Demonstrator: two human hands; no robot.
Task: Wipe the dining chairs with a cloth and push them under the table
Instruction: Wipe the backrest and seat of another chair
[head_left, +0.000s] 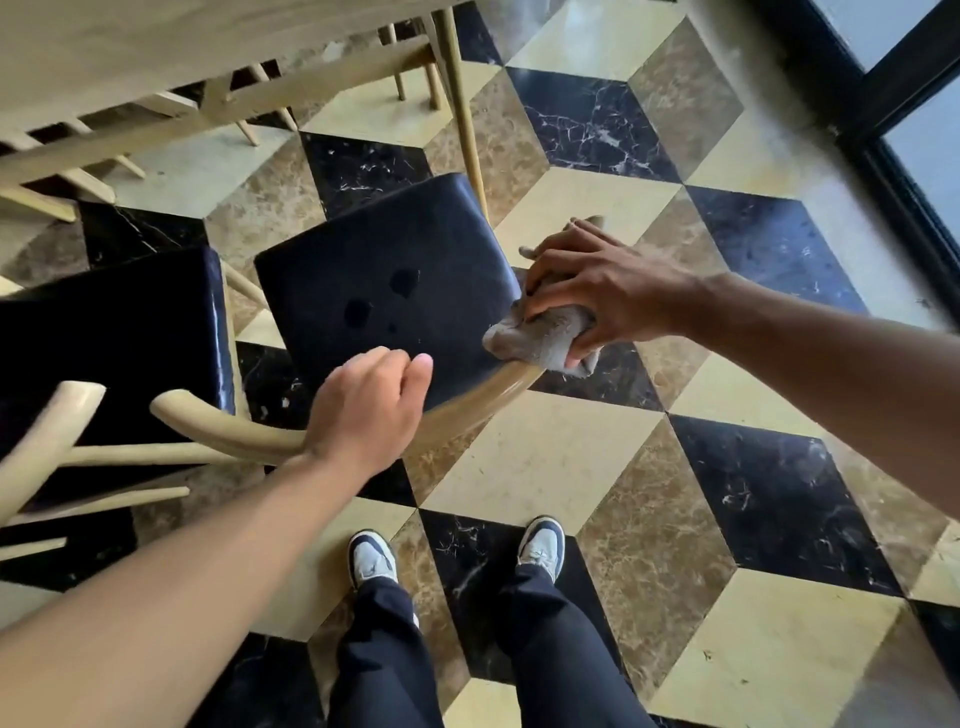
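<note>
The chair (384, 280) being cleaned stands pulled out from the table (156, 47), its dark padded seat facing up and its curved wooden back rail (467, 405) nearest the person. The left hand (369, 410) rests over the middle of that rail with the fingers curled down over its front edge and held close together; this hold appears intended to steady the chair while the other hand works. The right hand (587, 291) grips a bunched grey cloth (540, 338) at the right end of the rail, where it meets the right edge of the seat. The fingers wrap over the top of the cloth and the thumb clamps it from below, so the cloth is pressed against the wood. The wiping step is judged to be in progress on the rail. Darker patches on the seat may be damp marks; this cannot be confirmed. A second chair (109, 322) stands just beside the first on its left, also outside the table edge. Neither is pushed under yet.
</note>
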